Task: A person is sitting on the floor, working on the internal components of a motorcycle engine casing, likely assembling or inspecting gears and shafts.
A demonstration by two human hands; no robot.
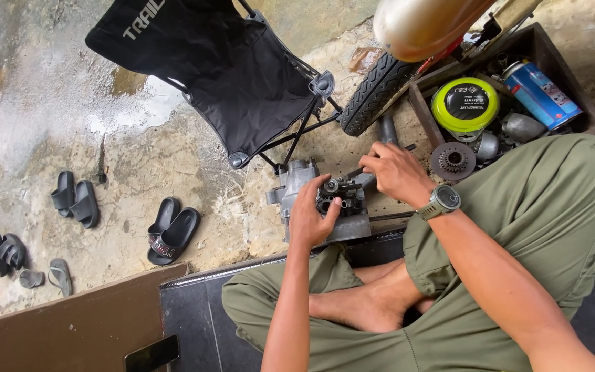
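Left hand (309, 215) clamped over the near side of a grey metal engine casing (325, 203), thumb up by the small gear parts on top; the casing sits on the concrete floor (173, 151) at the edge of a dark mat (194, 310), just ahead of the person's crossed legs. Right hand (394, 171) closed around a slim dark tool (363, 169), its tip pointing into the top of the casing; one grey watch (442, 200) on that wrist. Just right of the hand, one toothed sprocket disc (453, 160) lying flat by the corner of a wooden box (587, 114). In the box: one round yellow-green spool with black centre (465, 103), one blue spray can (542, 93) lying on its side, a few grey metal parts too jumbled to count. Behind the casing, one black tyre (373, 86) under a cream-coloured fender (421, 24), and one black folding chair (222, 65). Further left on the floor: two pairs of black slides (171, 231) (75, 198), one pair of grey flip-flops (46, 277), one more dark pair of sandals (5, 251) at the frame's edge. One phone (151, 353) lying on a brown board, near bottom.
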